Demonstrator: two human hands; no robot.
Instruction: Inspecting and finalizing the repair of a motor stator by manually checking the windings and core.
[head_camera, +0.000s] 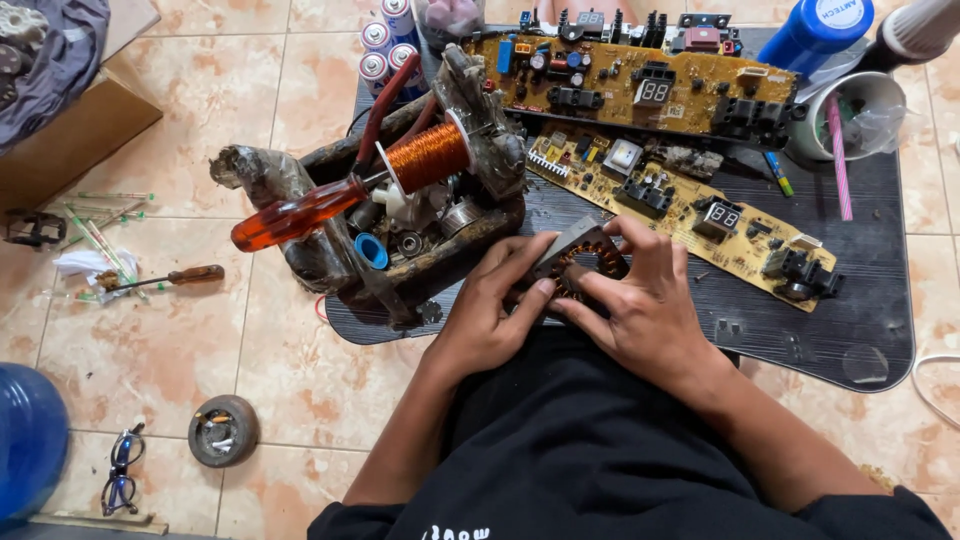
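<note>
My left hand (493, 303) and my right hand (640, 305) both grip a small motor stator (580, 255), a grey metal block with copper windings showing inside. It is held at the near edge of a dark board (860, 300), just above my lap. My fingers cover most of the stator's lower half. A spool of copper wire (425, 158) sits on a grimy metal tool holder (400, 255) right beside my left hand, with an orange-handled screwdriver (300, 213) lying across it.
Two long yellow circuit boards (640, 85) (700, 200) lie on the dark board beyond my hands. Several batteries (385, 45), a blue can (815, 35) and a cup (865, 115) stand at the back. On the tiled floor lie a small screwdriver (165, 278), glasses (122, 468), a round tin (223, 430) and a cardboard box (75, 125).
</note>
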